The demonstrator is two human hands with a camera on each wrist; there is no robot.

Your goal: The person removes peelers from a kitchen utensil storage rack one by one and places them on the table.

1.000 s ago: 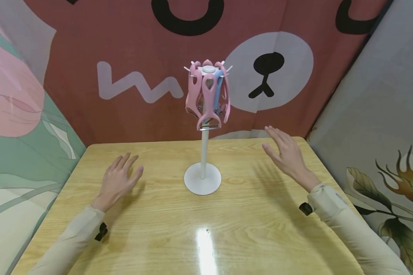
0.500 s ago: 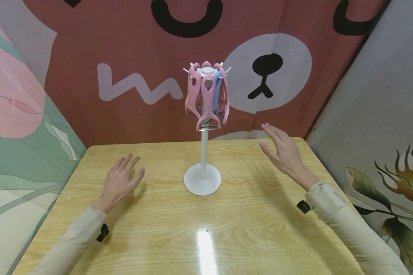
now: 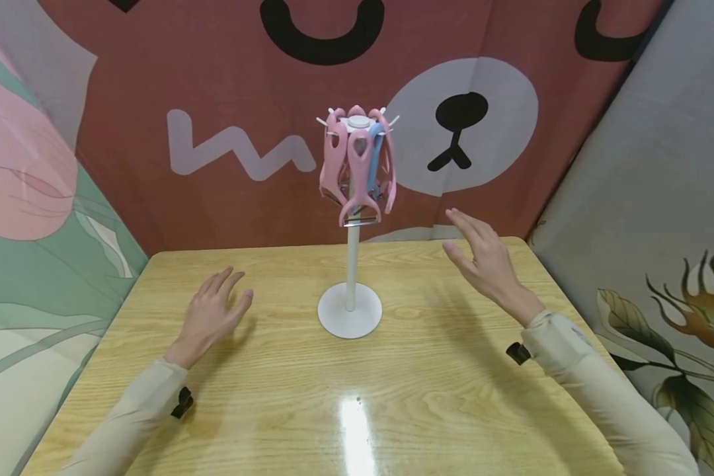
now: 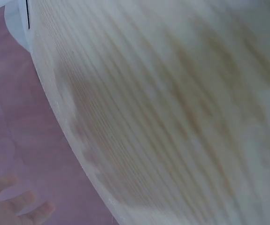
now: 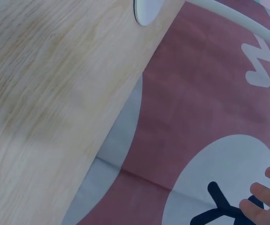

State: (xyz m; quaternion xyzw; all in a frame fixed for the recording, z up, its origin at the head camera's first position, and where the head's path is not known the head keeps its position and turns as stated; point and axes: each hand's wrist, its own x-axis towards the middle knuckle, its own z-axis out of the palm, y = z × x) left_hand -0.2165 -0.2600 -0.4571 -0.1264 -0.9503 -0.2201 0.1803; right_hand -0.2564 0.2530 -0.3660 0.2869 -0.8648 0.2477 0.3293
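A white stand [image 3: 352, 264] with a round base rises upright from the table in the head view. Around its top, hooks carry several pink peelers, the front one [image 3: 359, 165] facing me with its metal blade low. One blue peeler [image 3: 375, 158] hangs among them, partly hidden. To the left of the stand, my left hand [image 3: 208, 317] hovers over the table, fingers spread and holding nothing. My right hand [image 3: 488, 264] is raised on the other side, apart from the stand, its fingers straight and nothing in it. Fingertips show at the lower corners of both wrist views.
The wooden table [image 3: 262, 396] reaches back to a red cloth [image 3: 232, 205] printed with a bear's face. Patterned cloths hang along the left and right sides. In the right wrist view, the stand's base [image 5: 149, 10] lies near the table's back edge.
Both hands have drifted slightly inward, the left one to the right and the right one to the left and a little up. The stand and peelers stay in place.
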